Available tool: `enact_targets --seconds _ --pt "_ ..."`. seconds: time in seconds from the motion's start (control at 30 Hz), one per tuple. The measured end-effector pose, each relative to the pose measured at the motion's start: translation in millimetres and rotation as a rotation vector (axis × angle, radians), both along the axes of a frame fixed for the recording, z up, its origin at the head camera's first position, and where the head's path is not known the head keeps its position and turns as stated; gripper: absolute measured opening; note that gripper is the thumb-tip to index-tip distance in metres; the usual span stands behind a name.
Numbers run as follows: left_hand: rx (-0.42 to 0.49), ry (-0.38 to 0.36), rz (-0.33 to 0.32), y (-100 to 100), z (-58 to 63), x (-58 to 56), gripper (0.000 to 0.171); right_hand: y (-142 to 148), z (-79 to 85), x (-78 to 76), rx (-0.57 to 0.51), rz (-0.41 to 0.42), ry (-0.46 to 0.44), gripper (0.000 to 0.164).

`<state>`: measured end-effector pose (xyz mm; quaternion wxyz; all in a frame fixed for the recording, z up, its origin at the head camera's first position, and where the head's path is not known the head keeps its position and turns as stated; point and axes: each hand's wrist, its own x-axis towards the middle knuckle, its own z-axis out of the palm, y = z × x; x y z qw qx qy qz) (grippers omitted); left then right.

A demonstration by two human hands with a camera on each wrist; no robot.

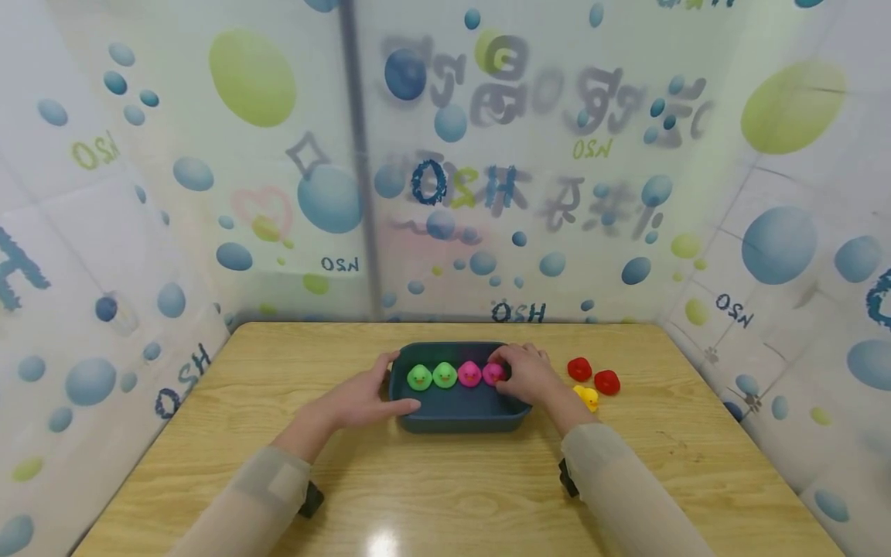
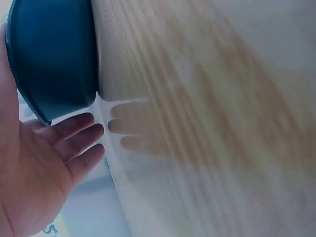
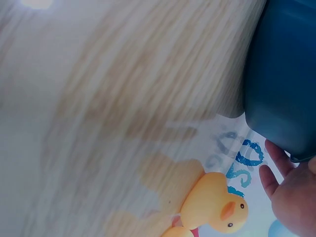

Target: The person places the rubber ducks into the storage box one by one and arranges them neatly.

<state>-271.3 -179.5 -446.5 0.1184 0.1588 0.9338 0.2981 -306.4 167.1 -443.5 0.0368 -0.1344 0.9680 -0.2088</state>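
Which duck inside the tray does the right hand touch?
The pink duck at the row's right end; the right hand touches only this one.

Through my head camera I read "H2O" (image 1: 463,187), mirrored, in big blue and green letters on the white backdrop (image 1: 445,290), with smaller mirrored copies (image 1: 518,312) around it. I can't decipher the blurred grey characters (image 1: 506,104) there.

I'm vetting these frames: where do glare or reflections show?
Head view: glare on the wood-grain table near the bottom edge; left wrist view: the left hand partly mirrored there; right wrist view: a yellow toy duck mirrored, glare top left.
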Motion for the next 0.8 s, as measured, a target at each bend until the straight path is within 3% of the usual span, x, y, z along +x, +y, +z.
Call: enact_targets --seconds 0.17,0.43,0.8 --pt "-0.020 0.018 0.018 4.5 -0.4 -1.8 0.124 -0.9 -0.4 -1.7 0.005 0.005 0.001 0.044" --pt "-0.029 -0.008 -0.027 3.7 -4.9 -4.3 0.127 -1.8 -0.9 -2.1 0.002 0.018 0.016 0.044" --pt "-0.026 -0.036 -0.033 7.9 -2.0 -3.5 0.132 7.3 -2.4 -2.7 -0.089 0.038 0.036 0.048"
